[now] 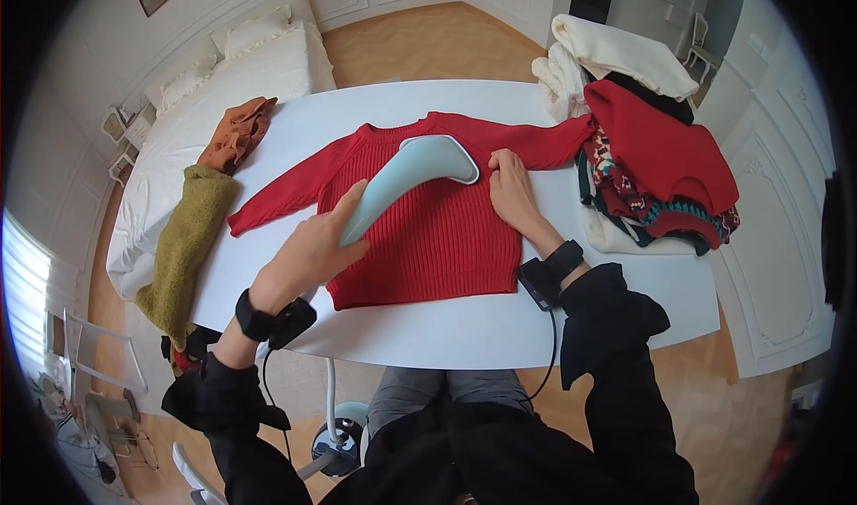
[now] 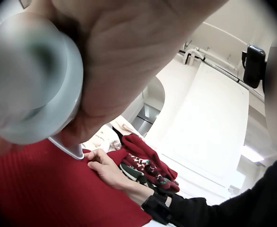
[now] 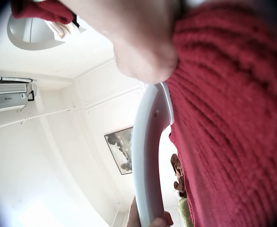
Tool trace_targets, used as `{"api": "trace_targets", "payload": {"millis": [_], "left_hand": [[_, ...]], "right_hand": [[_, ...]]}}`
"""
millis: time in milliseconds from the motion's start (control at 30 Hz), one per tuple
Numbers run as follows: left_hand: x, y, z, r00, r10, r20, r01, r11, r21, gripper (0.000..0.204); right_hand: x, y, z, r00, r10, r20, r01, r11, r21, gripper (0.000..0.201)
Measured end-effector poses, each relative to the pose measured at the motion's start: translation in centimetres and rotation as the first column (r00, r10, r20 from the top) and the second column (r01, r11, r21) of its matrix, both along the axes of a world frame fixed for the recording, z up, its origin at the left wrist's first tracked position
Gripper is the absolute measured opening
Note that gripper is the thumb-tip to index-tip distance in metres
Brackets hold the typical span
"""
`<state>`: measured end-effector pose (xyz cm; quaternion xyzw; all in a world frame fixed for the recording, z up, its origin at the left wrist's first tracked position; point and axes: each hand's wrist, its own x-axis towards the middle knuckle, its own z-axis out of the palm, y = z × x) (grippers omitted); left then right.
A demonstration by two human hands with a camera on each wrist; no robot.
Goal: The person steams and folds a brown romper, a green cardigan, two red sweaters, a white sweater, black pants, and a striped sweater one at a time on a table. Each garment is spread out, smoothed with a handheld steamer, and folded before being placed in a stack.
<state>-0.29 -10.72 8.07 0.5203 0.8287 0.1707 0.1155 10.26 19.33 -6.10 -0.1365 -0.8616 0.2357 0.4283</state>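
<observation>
A red ribbed sweater (image 1: 420, 246) lies spread on the white board, its sleeves out to both sides. My left hand (image 1: 312, 251) grips the handle of a pale blue handheld garment steamer (image 1: 406, 170). The steamer's head lies against the sweater's upper chest, just below the neckline. At the sweater's right side, by the armpit, my right hand (image 1: 513, 193) pinches the knit with bent fingers, close beside the steamer head. In the right wrist view, the knit (image 3: 233, 94) shows ridges near that hand.
Folded sweaters (image 1: 665, 157) are piled at the board's right end. An olive garment (image 1: 187, 237) and a rust-brown one (image 1: 239, 135) lie along the left edge of the white board (image 1: 428, 340). The steamer base (image 1: 337, 442) stands on the floor below, with a pale hose rising from it.
</observation>
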Motion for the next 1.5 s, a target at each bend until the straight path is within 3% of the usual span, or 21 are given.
{"api": "trace_targets", "payload": {"millis": [33, 300, 400, 500, 667, 1167, 1333, 1500], "left_hand": [[0.7, -0.8, 1.0, 0.995, 0.072, 0.069, -0.068, 0.996, -0.059, 0.076], [2.2, -6.6, 1.0, 0.998, 0.043, 0.044, -0.042, 0.999, -0.020, 0.078], [2.8, -8.0, 0.5, 0.999, 0.001, 0.039, -0.001, 1.000, 0.003, 0.077], [3.1, -9.2, 0.3, 0.998, 0.042, 0.044, -0.041, 0.999, -0.020, 0.077], [3.5, -10.3, 1.3, 0.986, 0.148, 0.071, -0.140, 0.984, -0.110, 0.078], [4.2, -11.6, 2.0, 0.967, 0.256, -0.004, -0.255, 0.965, -0.053, 0.078], [3.7, -13.5, 2.2, 0.956, 0.285, -0.067, -0.281, 0.957, 0.069, 0.077], [2.6, -13.4, 1.6, 0.932, 0.356, -0.062, -0.357, 0.934, -0.014, 0.074]], "right_hand": [[-0.1, 0.2, -0.2, 1.000, -0.001, -0.004, 0.001, 1.000, 0.011, 0.017], [0.1, 0.1, 0.0, 1.000, -0.001, 0.002, 0.001, 1.000, 0.019, 0.015], [0.3, 0.0, 0.4, 0.994, 0.010, 0.106, -0.002, 0.997, -0.077, 0.015], [0.3, 0.1, 0.2, 0.995, 0.009, 0.098, -0.004, 0.998, -0.057, 0.015], [0.3, 0.0, 0.3, 0.993, 0.004, 0.114, 0.002, 0.999, -0.046, 0.014], [0.5, -0.1, 0.6, 0.992, 0.018, 0.121, -0.013, 0.999, -0.041, 0.013], [0.4, -0.1, 0.7, 0.990, 0.011, 0.137, -0.004, 0.999, -0.054, 0.012], [0.3, -0.1, 0.6, 0.989, 0.011, 0.145, -0.005, 0.999, -0.041, 0.010]]}}
